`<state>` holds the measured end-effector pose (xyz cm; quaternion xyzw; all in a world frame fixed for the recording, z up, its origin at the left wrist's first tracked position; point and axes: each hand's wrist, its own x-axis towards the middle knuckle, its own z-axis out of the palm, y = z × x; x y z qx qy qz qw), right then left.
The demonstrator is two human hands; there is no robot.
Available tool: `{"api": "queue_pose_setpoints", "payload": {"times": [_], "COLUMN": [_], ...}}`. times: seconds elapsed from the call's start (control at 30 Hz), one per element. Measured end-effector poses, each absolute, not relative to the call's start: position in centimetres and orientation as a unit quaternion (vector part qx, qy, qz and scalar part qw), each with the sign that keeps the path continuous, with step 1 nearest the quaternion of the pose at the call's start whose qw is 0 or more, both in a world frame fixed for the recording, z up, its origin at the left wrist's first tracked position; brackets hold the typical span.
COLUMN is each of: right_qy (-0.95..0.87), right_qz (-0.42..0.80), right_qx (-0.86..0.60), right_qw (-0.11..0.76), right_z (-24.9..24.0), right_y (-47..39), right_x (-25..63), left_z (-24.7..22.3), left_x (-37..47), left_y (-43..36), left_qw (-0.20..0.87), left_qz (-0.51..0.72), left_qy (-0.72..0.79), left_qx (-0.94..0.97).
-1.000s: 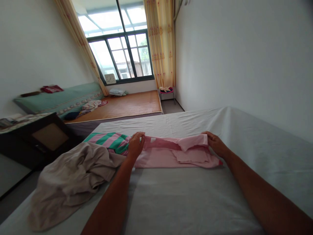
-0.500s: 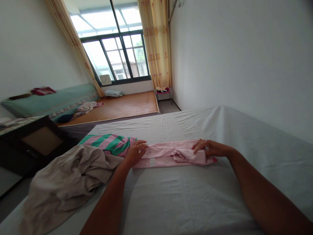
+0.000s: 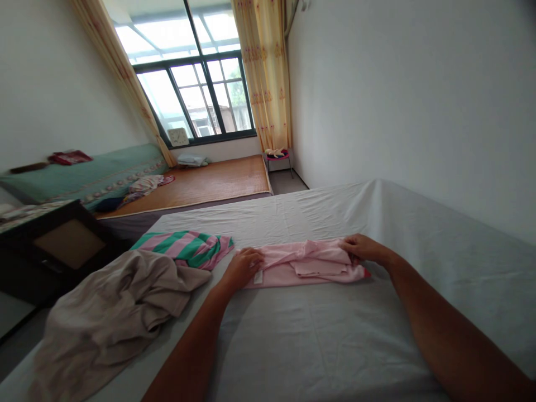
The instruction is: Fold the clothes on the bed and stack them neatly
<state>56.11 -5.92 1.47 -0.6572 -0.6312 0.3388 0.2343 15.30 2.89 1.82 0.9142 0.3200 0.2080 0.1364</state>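
Observation:
A pink garment (image 3: 288,273), folded into a long strip, lies across the grey sheet in front of me. Its top layer is creased, and a small white label shows near the left end. My left hand (image 3: 245,265) is closed on the strip's left end, fingers bent over the cloth. At the other end, my right hand (image 3: 359,247) pinches the far right corner. A red patch peeks out just below that hand. The fingertips of both hands are partly hidden.
Left of the strip lie a green-and-pink striped cloth (image 3: 188,245) and a rumpled beige cloth (image 3: 121,301). The sheet-covered bed (image 3: 310,340) meets a white wall on the right. Beyond stand another bed (image 3: 221,178) and a dark cabinet (image 3: 54,245).
My left hand has moved slightly right and closed on the pink cloth. My right hand has shifted a little right and tightened at the corner. The top layer is more bunched.

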Motion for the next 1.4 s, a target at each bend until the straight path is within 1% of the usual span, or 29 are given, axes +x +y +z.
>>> {"api": "queue_pose_setpoints", "payload": {"times": [0.07,0.17,0.23,0.3,0.37,0.43,0.6,0.7,0.87,0.97,1.1,1.23,1.3,1.4], "right_qy": [-0.649,-0.639,-0.664,-0.727,-0.795,-0.835,-0.856,-0.848,-0.835,-0.821,-0.800,-0.801,-0.803,-0.793], "right_qz": [0.231,0.052,0.007,0.025,0.060,0.069,0.062,0.060,0.055,0.046,0.004,0.004,0.017,0.029], "right_qx": [-0.679,-0.702,-0.673,-0.610,-0.538,-0.493,-0.482,-0.495,-0.517,-0.539,-0.561,-0.566,-0.568,-0.572], "right_qw": [0.254,0.310,0.327,0.313,0.275,0.234,0.178,0.178,0.181,0.183,0.213,0.192,0.181,0.208], "right_z": [1.5,1.8,2.0,2.1,2.0,1.7,1.0,0.8,0.9,1.2,2.1,2.1,1.7,1.2], "right_y": [-5.7,-5.4,-5.4,-5.5,-5.7,-5.8,-5.8,-5.8,-5.9,-5.9,-6.0,-6.1,-6.0,-5.5], "right_x": [56.1,55.2,53.9,52.0,50.0,48.4,47.4,47.9,48.8,49.2,49.2,50.1,51.2,53.1], "left_z": [1.9,1.8,1.8,1.7,1.8,1.9,2.4,2.4,2.4,2.5,2.2,1.2,0.9,0.9], "left_x": [16.0,16.8,17.0,17.0,17.1,17.1,16.5,15.4,13.6,13.3,13.2,12.3,11.9,11.8], "left_y": [2.3,1.7,1.5,1.4,1.4,1.4,1.7,2.2,3.1,3.5,4.4,5.1,5.2,5.3], "left_qw": [0.131,0.128,0.122,0.118,0.114,0.109,0.055,0.035,0.035,0.032,0.032,0.062,0.051,0.034], "left_qz": [0.214,0.215,0.214,0.206,0.196,0.187,0.190,0.178,0.169,0.212,0.285,0.258,0.240,0.243], "left_qy": [0.302,0.283,0.283,0.282,0.277,0.272,0.334,0.376,0.428,0.451,0.463,0.461,0.474,0.500], "left_qx": [0.920,0.926,0.927,0.930,0.934,0.937,0.922,0.909,0.887,0.867,0.839,0.847,0.846,0.831]}}
